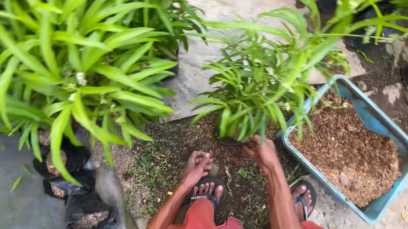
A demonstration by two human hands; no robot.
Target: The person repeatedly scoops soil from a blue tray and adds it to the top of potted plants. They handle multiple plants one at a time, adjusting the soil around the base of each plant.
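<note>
Gripping the base of the plant (257, 93) at frame centre, the right hand (261, 150) closes its fingers under upright stems, while the left hand (197, 165), fingers loosely curled and empty, rests lower left, farther off.

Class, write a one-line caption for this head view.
Right hand grips a leafy potted plant beside a blue tub.

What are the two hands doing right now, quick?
Left hand: fingers curled loosely, resting low over the left foot, holding nothing visible.
Right hand: closed around the base of the small green plant, beside the blue tub.
</note>
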